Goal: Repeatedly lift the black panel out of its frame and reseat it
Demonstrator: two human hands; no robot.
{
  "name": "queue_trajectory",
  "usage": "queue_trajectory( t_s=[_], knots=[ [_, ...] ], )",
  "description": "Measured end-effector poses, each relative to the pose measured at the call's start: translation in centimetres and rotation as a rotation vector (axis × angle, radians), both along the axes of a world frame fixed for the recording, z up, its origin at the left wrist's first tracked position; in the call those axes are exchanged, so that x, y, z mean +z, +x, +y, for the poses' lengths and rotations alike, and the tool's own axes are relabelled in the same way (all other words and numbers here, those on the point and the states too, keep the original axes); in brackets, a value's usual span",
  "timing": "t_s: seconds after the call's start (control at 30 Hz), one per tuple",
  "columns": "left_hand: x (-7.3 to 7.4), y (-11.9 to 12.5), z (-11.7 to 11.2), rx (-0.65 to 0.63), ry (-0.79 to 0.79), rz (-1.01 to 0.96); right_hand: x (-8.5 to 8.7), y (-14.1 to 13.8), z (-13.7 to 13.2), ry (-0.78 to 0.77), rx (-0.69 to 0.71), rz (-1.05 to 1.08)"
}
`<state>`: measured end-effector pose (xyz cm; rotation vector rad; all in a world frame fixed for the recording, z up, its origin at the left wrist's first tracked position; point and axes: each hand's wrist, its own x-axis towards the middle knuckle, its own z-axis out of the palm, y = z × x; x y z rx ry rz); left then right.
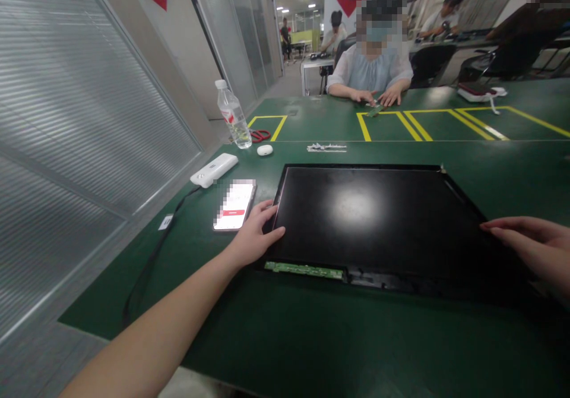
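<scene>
A black flat display panel (383, 220) lies on the green table in front of me, a bright reflection on its screen. A narrow green circuit board (307, 269) shows along its near edge, left of a dark strip. My left hand (258, 231) grips the panel's left edge, its thumb over the front and its fingers along the side. At the opposite edge, my right hand (534, 240) pinches the rim between thumb and fingertips; part of it runs out of view. A lit phone (235, 205) lies just beyond my left hand.
Left on the table are a white power bank (214, 170) with a black strap, a water bottle (234, 116), red-handled scissors (261, 136) and a white earbud case (265, 150). Thin white strips (327, 147) lie behind the panel. Across the table, a person (371, 68) handles a small green board (376, 109).
</scene>
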<state>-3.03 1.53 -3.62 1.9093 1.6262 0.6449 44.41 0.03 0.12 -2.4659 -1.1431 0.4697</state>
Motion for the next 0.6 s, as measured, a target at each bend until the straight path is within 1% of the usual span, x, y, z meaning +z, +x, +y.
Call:
queue_trajectory(
  t_s=[0.27,0.4,0.5,0.6],
  knots=[
    [-0.1,0.1,-0.1,-0.006,0.027,0.017,0.4,-0.2,-0.2,0.014,0.026,-0.001],
    [-0.2,0.2,-0.2,-0.027,0.04,0.014,0.0,0.3,-0.3,0.032,0.035,-0.017],
    [-0.3,0.4,-0.3,-0.029,0.05,0.04,-0.4,0.6,-0.2,0.058,0.068,-0.033],
    [-0.3,0.7,-0.4,-0.024,0.056,0.085,-0.5,0.8,-0.1,0.033,0.074,-0.052]
  ],
)
